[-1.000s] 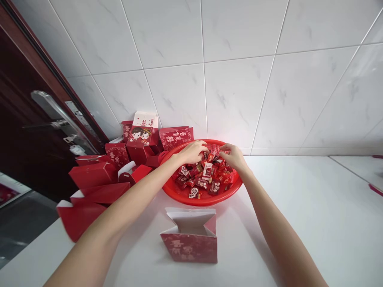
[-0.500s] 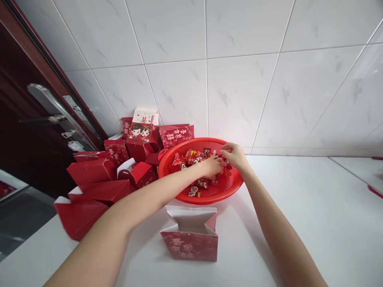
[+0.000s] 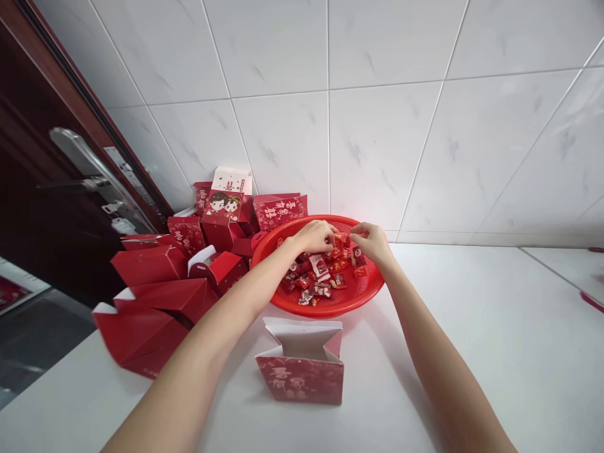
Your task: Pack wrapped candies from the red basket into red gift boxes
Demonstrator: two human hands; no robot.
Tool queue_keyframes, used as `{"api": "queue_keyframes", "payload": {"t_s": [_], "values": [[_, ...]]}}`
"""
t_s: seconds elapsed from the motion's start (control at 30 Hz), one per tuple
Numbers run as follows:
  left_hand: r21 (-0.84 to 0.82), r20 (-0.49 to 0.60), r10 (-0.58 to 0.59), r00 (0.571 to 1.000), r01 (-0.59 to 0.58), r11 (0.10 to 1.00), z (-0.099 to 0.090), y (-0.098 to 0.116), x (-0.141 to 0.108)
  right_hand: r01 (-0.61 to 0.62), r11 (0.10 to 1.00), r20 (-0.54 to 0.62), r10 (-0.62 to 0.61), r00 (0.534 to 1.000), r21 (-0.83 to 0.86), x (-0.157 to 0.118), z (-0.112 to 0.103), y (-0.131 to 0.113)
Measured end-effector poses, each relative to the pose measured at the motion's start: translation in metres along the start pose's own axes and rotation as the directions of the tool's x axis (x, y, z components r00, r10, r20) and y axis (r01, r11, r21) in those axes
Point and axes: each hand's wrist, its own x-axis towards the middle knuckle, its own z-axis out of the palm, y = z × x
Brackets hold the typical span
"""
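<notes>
Over the back of a red plastic colander [image 3: 264, 296], my left hand [image 3: 315, 236] has its fingers curled down among wrapped candies [image 3: 321, 269]. What its fingertips hold, if anything, is hidden. My right hand [image 3: 374, 242] hovers by the colander's right rim, thumb and fingers drawn together. I cannot make out anything between them. The candies are mostly red packets, with a pale one marked CANDY in the middle. In front of the colander stands a red paper box [image 3: 302, 379], its top open toward me and its white inside showing.
Several red gift boxes [image 3: 163, 296] crowd the counter left of the colander, some with flaps up. A tiled wall [image 3: 372, 151] rises behind. At the left is a dark door with a metal handle [image 3: 89, 170]. The white counter [image 3: 462, 302] stretches to the right.
My left hand has moved back and left from the candies at the colander's right side, uncovering more of them. The right hand has stayed almost in place by the rim.
</notes>
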Motion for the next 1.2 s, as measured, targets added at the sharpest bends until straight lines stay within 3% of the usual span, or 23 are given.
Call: {"api": "queue_keyframes", "payload": {"t_s": [0.13,0.27,0.6,0.83,0.93,1.03,1.1,1.2], "values": [[-0.159,-0.139,-0.239,0.961,0.216,0.963,-0.009,-0.028,-0.013,-0.04,0.999,0.008,0.04,0.999,-0.005,0.0,-0.001,-0.004],[-0.288,-0.108,-0.281,0.954,0.24,0.927,-0.011,-0.045,-0.025,-0.074,0.997,0.029,0.074,0.997,-0.011,-0.001,-0.001,-0.008],[-0.223,-0.053,-0.142,0.988,0.127,0.967,-0.007,-0.02,-0.024,-0.065,0.998,0.029,0.065,0.997,0.008,-0.002,-0.002,-0.01],[-0.022,-0.013,-0.276,0.961,0.276,0.961,0.003,-0.016,-0.026,-0.051,0.999,0.016,0.051,0.999,0.02,-0.003,-0.001,-0.009],[0.011,0.033,-0.283,0.959,0.282,0.959,0.004,-0.014,-0.028,-0.093,0.996,0.037,0.093,0.995,-0.006,-0.003,-0.002,-0.011],[-0.125,-0.045,-0.293,0.955,0.286,0.95,0.004,-0.013,-0.027,-0.097,0.995,0.051,0.097,0.994,-0.006,-0.002,-0.002,-0.012],[-0.341,-0.136,-0.316,0.939,0.256,0.905,0.004,-0.012,-0.025,-0.07,0.997,0.055,0.069,0.996,0.015,-0.002,-0.002,-0.011],[-0.698,-0.193,-0.336,0.922,0.111,0.707,0.002,-0.007,-0.023,-0.071,0.994,0.142,0.058,0.988,0.083,-0.004,-0.002,-0.012]]}}
